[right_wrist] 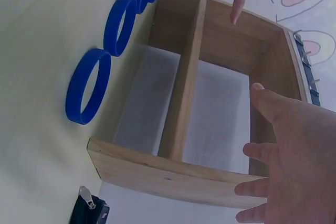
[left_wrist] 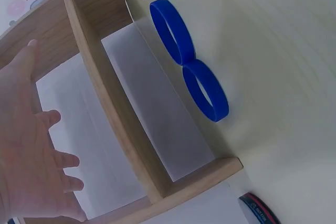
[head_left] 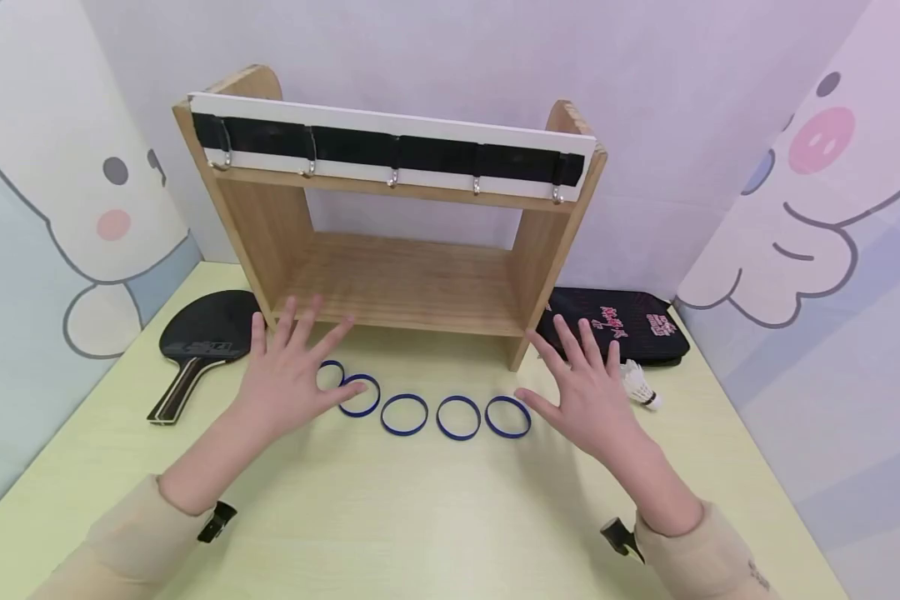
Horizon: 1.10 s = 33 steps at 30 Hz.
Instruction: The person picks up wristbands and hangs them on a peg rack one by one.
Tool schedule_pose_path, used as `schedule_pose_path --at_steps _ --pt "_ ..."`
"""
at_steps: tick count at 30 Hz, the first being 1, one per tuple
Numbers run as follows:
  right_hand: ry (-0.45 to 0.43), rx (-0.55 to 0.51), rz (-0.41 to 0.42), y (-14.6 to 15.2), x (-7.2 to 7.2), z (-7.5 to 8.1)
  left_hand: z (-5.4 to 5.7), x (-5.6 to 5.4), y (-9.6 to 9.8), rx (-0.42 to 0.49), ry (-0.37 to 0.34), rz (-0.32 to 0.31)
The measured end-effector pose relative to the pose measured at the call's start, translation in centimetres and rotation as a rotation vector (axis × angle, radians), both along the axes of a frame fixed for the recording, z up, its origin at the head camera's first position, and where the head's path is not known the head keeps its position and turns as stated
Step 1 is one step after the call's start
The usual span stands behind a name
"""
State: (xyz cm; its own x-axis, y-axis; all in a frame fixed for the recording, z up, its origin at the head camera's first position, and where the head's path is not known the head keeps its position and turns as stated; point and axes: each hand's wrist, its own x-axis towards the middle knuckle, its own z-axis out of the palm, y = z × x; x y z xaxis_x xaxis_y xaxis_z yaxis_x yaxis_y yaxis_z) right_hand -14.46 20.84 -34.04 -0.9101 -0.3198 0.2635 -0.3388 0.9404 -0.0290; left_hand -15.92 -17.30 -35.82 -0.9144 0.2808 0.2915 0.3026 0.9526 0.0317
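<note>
Both hands hover above the table with fingers spread, holding nothing. In the head view the left hand (head_left: 285, 379) is over the leftmost blue wristbands (head_left: 359, 416), partly covering one. The right hand (head_left: 588, 396) hangs to the right of the rightmost blue wristband (head_left: 507, 437). Several blue bands lie in a row on the table, in front of a wooden shelf (head_left: 412, 283). Along the shelf's top runs a white board with a black strip and several metal hooks (head_left: 393, 177), all bare. The left wrist view shows two touching bands (left_wrist: 206, 90) near the shelf.
A black table tennis paddle (head_left: 206, 333) lies left of the shelf. To its right are a black zip case (head_left: 630, 333) and a white shuttlecock (head_left: 640, 386). Cartoon-printed curtains (head_left: 795, 208) stand around the pale table (head_left: 420, 525).
</note>
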Motion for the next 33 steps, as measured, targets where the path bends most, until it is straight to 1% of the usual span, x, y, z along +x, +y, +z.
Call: schedule_pose_path --at_steps 8,11,14,17,20,23,26,28,33 --pt "0.022 -0.023 -0.032 1.0 -0.2 1.8 0.7 0.0 -1.2 -0.015 0.039 0.002" --pt "0.032 -0.045 -0.047 1.4 -0.4 2.2 0.7 0.0 -1.8 -0.021 0.051 -0.013" --pt "0.028 -0.077 -0.059 1.7 -0.7 2.6 0.5 0.1 -2.5 -0.019 0.068 -0.036" --pt "0.011 -0.125 -0.066 2.0 -1.2 2.7 0.0 0.1 -3.1 0.003 0.086 -0.053" --pt "-0.005 -0.174 -0.064 2.3 -1.9 2.6 -0.8 -0.1 -3.7 0.035 0.095 -0.064" --pt "-0.015 -0.199 -0.061 2.5 -2.9 2.1 -1.7 -0.3 -4.3 0.053 0.098 -0.072" --pt "-0.018 -0.229 -0.037 2.6 -4.3 1.6 -2.5 -0.6 -4.9 0.061 0.086 -0.071" --pt "-0.015 -0.262 -0.021 2.6 -5.3 1.2 -3.0 -0.9 -5.2 0.073 0.062 -0.073" --pt "-0.028 -0.392 0.014 2.6 -7.7 0.0 -4.0 -1.8 -6.1 0.104 -0.055 -0.058"
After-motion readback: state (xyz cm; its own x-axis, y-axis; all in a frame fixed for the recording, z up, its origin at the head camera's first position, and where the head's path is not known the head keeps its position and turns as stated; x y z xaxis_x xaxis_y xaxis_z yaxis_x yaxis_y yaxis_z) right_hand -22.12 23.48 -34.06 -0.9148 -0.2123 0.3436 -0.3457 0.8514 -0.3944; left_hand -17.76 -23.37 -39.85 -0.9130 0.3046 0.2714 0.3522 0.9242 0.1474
